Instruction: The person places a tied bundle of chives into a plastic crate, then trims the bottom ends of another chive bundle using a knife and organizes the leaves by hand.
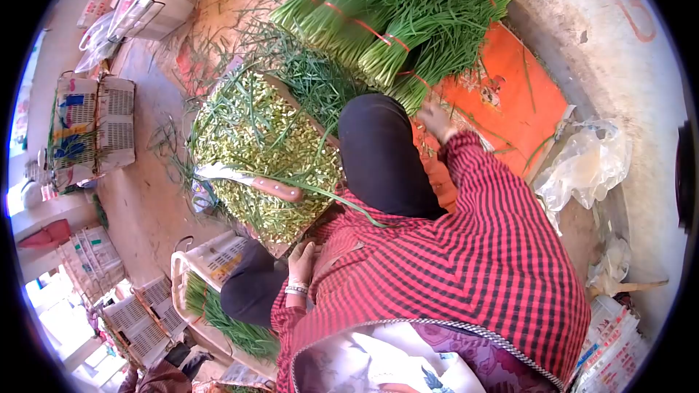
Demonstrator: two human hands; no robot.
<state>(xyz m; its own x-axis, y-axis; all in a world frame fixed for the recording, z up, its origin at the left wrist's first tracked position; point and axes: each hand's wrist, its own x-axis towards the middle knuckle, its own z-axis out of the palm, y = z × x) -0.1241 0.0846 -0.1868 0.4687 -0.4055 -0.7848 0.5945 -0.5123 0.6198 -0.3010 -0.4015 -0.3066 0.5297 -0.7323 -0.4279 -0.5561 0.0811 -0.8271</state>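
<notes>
Greens (pixel 429 14): tied bundles, sheet's (pixel 528 102) far edge. Right hand (pixel 437 119): by nearest stem ends (pixel 410 92); grip, I cannot tell. Left hand (pixel 301 260): near cuttings (pixel 244 142); grip unclear. Knife (pixel 251 180): on cuttings. Handling: I'd gather stems low, ends level

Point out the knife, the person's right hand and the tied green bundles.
Knife (pixel 269 187): head view, on the brown handle.
Right hand (pixel 437 120): head view, on the back of the hand.
Tied green bundles (pixel 408 4): head view, on the leaves near the middle of the pile.
</notes>
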